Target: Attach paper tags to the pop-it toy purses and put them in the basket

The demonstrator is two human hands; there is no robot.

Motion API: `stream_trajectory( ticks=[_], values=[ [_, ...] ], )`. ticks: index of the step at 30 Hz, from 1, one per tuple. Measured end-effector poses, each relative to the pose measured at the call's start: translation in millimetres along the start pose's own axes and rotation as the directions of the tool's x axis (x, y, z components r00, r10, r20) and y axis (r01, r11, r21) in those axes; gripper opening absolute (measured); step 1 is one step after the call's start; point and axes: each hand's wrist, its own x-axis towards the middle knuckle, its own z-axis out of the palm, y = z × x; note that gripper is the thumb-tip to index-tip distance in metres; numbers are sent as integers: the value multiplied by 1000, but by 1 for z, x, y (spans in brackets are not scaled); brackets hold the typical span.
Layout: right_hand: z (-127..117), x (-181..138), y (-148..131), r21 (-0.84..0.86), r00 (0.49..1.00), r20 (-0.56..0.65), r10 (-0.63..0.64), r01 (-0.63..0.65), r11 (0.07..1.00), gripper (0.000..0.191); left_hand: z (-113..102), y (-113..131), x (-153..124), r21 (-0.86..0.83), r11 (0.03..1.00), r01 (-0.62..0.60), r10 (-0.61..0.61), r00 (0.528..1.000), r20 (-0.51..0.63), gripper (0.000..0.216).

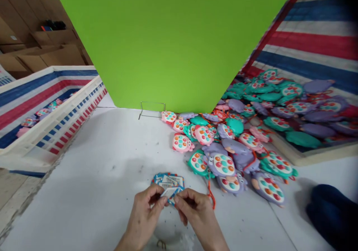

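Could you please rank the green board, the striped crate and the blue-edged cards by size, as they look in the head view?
The green board
The striped crate, cut off by the frame
The blue-edged cards

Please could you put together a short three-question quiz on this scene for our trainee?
1. True or false: the left hand and the right hand are both touching the small printed card.
2. Which is nearer the right hand: A) the striped crate, or B) the heap of plastic toys?
3. Fill in the colour: the upright panel behind the toys is ____.

Key: 1 true; 2 B; 3 green.
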Motion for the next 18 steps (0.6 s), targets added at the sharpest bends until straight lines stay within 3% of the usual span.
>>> stream_trajectory(
  ticks=[4,7,10,14,16,18],
  values=[
    [-1,1,3,65,1000,-10,20,-19,998,26,-3,2,-2,228,964,-135,116,989,95,20],
    [-4,0,9,161,1000,7,13,-14,987,31,-10,6,-2,244,953,-179,128,970,209,23],
    [-9,-3,16,189,992,122,10,-33,981,33,-20,7,1,132,986,-98,48,940,339,30],
    [-15,-4,26,184,968,249,23,-71,980,33,-18,7,7,-10,998,56,-47,909,414,33],
    [-18,-4,32,196,960,276,32,-89,976,35,-10,6,7,-10,995,98,-84,895,437,30],
    [-22,-4,40,228,958,283,37,-105,968,36,-2,4,5,60,997,53,-72,914,398,28]
  ],
)
